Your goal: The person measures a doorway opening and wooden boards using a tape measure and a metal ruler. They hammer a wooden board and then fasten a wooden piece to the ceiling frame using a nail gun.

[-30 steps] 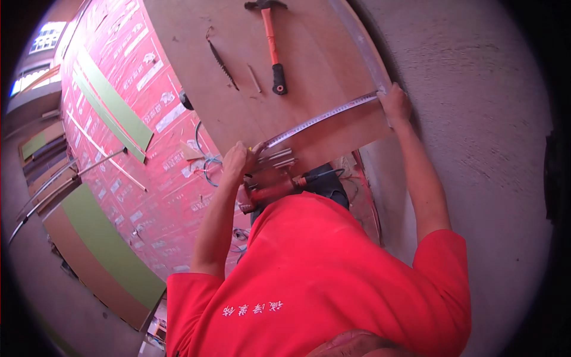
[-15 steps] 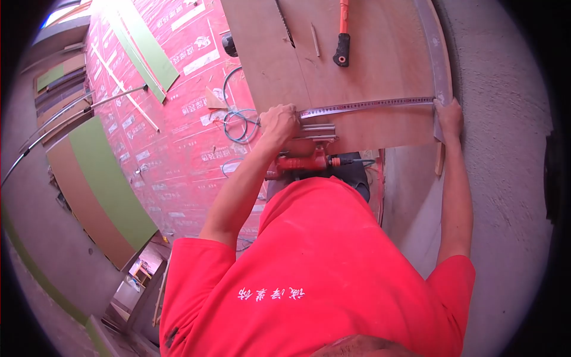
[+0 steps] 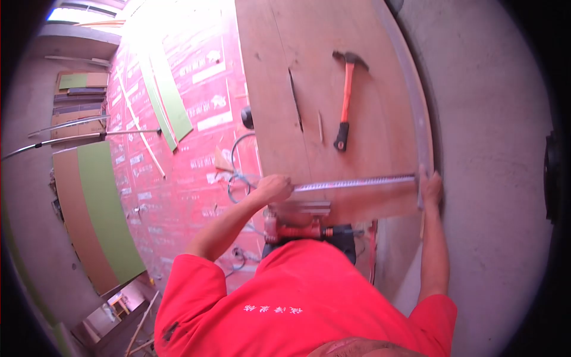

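My left hand (image 3: 275, 188) is closed around the body of a tape measure, mostly hidden by the fingers. Its blade (image 3: 357, 182) stretches across the wooden board (image 3: 369, 140) to my right hand (image 3: 432, 189). That hand pinches the far end against the grey strip (image 3: 410, 68) along the board's right edge. Farther up the board lie an orange-handled hammer (image 3: 345, 104), a pencil (image 3: 321, 127) and a thin dark pointed rod (image 3: 295, 98). Just below the tape, close to my body, sits a red power tool (image 3: 294, 229) with a metal part, slightly blurred.
A rough grey wall (image 3: 488, 149) runs close along the right. Red printed sheeting (image 3: 205, 119) covers the floor at left, with a blue-grey hose (image 3: 234, 157) and green strips (image 3: 172, 98) on it. A green-and-brown panel (image 3: 107, 208) leans at far left.
The view has tilted up, so the board and hands sit lower and the whole hammer shows. Both hands keep the tape stretched at about the same place on the board.
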A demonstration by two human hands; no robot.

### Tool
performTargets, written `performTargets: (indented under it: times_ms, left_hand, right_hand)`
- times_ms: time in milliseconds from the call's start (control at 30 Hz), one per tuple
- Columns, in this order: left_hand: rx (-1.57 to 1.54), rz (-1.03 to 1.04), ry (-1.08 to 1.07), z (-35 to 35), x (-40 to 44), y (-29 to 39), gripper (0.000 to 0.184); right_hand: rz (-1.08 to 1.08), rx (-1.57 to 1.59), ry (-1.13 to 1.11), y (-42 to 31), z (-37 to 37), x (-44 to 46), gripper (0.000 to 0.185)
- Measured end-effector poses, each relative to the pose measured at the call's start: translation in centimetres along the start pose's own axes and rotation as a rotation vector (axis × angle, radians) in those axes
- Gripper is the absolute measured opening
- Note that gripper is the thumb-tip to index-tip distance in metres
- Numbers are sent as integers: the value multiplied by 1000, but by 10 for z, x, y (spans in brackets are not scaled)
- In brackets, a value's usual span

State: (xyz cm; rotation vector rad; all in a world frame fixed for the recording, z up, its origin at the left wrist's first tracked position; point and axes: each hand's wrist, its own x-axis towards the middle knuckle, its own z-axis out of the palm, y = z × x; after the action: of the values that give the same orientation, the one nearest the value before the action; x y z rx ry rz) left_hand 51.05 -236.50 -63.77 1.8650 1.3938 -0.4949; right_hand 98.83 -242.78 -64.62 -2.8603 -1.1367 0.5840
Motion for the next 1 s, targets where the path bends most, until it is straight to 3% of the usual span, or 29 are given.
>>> performTargets:
  times_ms: [67,133,167,200,233,300,433,733,1000]
  left_hand:
    - [-41,102,-76,-32,10,-32,36]
    - [-105,341,145,-77,36,-87,36]
    - [-143,-2,245,-112,56,-97,36]
    - [-198,32,268,-137,96,-142,35]
    - [-88,-79,431,-185,107,-134,35]
    - [-1,-25,658,-245,157,-154,35]
    - [187,-91,622,-328,255,-142,32]
    - [323,-126,673,-374,366,-103,24]
    - [414,-94,694,-389,381,-75,21]
  right_hand:
    - [34,-13,16,-7,-5,-4,73]
    - [40,-31,38,-10,-6,-6,72]
    - [36,-35,39,-8,-5,-5,72]
    - [35,-37,52,-5,-2,-3,71]
    - [33,-44,58,-2,1,-2,70]
    - [52,-50,78,-11,-5,-7,69]
    - [88,-66,86,-26,-13,-12,64]
    - [125,-100,111,-15,0,-5,58]
    - [180,-81,98,-22,-2,-3,54]
